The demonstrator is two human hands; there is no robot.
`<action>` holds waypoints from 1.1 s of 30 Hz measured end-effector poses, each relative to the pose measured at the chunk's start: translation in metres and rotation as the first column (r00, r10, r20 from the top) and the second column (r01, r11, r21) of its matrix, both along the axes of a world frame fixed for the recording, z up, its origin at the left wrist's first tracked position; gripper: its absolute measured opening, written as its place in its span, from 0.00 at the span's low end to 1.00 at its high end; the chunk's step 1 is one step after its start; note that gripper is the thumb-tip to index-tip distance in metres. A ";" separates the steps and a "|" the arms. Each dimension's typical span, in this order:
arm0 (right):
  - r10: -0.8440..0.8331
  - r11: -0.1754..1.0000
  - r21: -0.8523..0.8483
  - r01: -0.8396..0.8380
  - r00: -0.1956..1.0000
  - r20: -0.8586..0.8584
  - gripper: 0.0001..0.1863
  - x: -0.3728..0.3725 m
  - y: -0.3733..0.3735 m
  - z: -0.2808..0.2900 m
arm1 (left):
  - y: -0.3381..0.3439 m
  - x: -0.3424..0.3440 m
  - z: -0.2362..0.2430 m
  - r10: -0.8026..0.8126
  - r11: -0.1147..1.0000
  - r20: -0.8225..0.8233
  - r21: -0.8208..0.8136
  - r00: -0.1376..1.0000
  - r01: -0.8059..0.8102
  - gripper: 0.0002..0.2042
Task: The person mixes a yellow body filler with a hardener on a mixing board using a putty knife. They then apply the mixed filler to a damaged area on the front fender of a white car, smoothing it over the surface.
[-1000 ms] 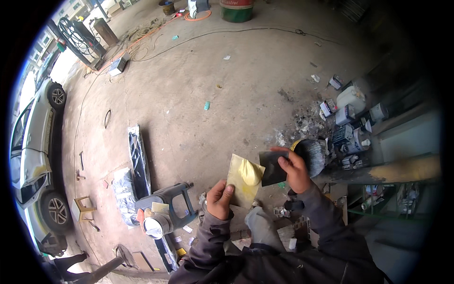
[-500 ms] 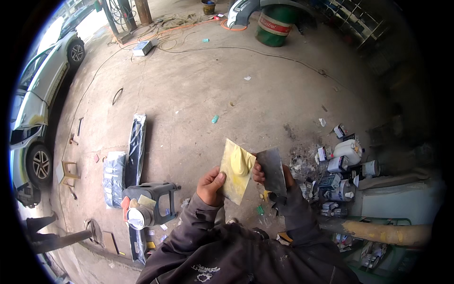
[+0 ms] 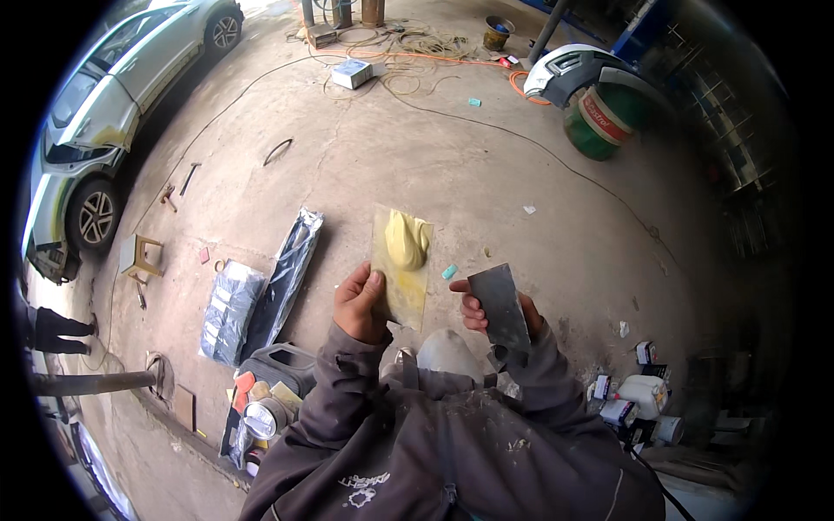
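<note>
My left hand grips a pale, thin board by its left edge, held tilted in front of me. A thick mound of pale yellow paste sits on the board's upper part, with a yellow smear below it. A short gap to the right, my right hand holds a dark grey flat spreader upright at a slant, fingertips curled at its left side. The two tools are apart.
A white car stands left, near a wooden stool and a person's legs. Wrapped parts and a grey stool with a can lie lower left. A green drum, cables and several containers are rightward and behind.
The view has turned toward the car side. My hands have moved apart: the board shifted left, its paste facing up, and the dark spreader now stands clear of it with my fingertips showing.
</note>
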State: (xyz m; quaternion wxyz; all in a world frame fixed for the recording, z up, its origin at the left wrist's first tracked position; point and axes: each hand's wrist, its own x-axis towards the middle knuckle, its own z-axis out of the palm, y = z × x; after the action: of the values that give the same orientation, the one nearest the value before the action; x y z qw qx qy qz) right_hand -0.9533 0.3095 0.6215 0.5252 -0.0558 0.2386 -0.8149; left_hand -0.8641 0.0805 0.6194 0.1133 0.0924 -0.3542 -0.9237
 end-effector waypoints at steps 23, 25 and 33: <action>0.683 -0.274 0.681 -0.679 -0.636 -0.359 0.20 -0.462 -0.499 -0.040 | -0.415 -0.243 -0.080 0.815 0.575 0.194 -0.158 0.546 -0.803 0.17; 0.585 0.065 0.873 -0.484 -0.690 -0.426 0.22 -0.512 -0.576 -0.037 | -0.461 -0.254 -0.093 0.837 0.542 0.202 -0.169 0.509 -0.823 0.17; -0.155 0.687 0.374 -0.623 -0.628 -0.762 0.11 -0.578 -0.756 0.034 | -0.659 -0.350 -0.085 0.857 0.508 0.245 -0.249 0.454 -0.825 0.17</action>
State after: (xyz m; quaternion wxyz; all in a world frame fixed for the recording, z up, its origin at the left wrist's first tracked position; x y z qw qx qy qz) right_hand -1.5313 -0.4464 0.6557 0.2390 -0.9053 0.3238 -0.1360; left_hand -1.2146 -0.5788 0.5348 0.4965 0.4062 -0.3184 -0.6979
